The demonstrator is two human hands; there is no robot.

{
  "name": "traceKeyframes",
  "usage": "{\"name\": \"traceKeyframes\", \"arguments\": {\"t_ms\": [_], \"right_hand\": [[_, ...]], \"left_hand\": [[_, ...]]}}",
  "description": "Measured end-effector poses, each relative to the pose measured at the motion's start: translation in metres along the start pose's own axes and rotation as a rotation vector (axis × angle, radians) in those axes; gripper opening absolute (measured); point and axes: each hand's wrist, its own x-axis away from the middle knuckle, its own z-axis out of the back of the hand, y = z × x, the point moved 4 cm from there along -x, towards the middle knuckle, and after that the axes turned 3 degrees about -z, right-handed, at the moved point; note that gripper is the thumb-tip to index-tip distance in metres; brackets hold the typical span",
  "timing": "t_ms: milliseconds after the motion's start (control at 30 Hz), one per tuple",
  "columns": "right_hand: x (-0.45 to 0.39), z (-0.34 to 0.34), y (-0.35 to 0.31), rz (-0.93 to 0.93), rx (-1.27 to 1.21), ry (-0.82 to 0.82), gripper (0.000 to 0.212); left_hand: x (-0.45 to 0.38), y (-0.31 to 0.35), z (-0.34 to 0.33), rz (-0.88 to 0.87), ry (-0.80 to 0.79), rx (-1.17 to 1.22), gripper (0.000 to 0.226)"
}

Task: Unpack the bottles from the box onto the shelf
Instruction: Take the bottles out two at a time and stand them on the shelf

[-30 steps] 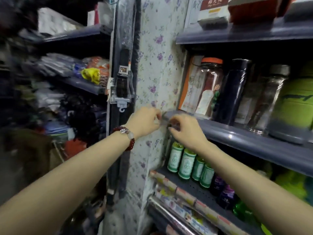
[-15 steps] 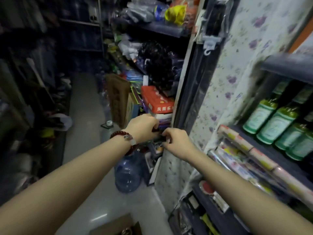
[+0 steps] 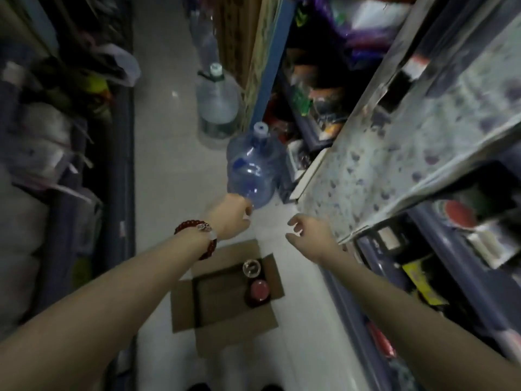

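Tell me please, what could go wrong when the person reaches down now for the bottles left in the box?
Two bottles, a clear-lidded one and a red-lidded one, stand close together in one corner of the cardboard box, so lifting one may tip the other. The big blue water jug stands on the floor just beyond the left hand, so an arm could bump it. The right hand passes near the shelf edge and could knock it.

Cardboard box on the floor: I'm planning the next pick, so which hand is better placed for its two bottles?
Probably the right hand: open, empty, nearer the brown cardboard box's right side where both bottles stand. The left hand looks curled.
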Motion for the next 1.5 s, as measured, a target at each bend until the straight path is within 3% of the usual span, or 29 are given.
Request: {"name": "traceKeyframes", "arguments": {"t_ms": [233, 467, 700, 867, 1133, 1500], "right_hand": [[-0.031, -0.145, 0.085, -0.054, -0.036, -0.045, 0.024], [-0.058, -0.269, 0.149, -0.084, -0.035, -0.129, 0.023], [-0.069, -0.350, 0.199, -0.080, -0.155, -0.037, 0.056], [-0.077, -0.379, 0.217, -0.065, -0.345, 0.124, 0.071], [-0.079, -0.422, 0.226, -0.068, -0.523, 0.135, 0.105], [-0.083, -0.428, 0.239, -0.009, -0.486, 0.241, 0.085]], "left_hand": [[-0.030, -0.085, -0.164, 0.127, -0.109, 0.082, 0.029], [-0.076, -0.131, -0.281, 0.086, -0.105, 0.122, 0.037], [-0.110, -0.166, -0.372, 0.041, -0.012, 0.250, 0.061], [-0.126, -0.179, -0.405, -0.008, 0.127, 0.450, 0.067], [-0.145, -0.188, -0.439, -0.095, 0.138, 0.551, 0.075], [-0.151, -0.198, -0.449, -0.065, 0.151, 0.614, 0.091]]}}
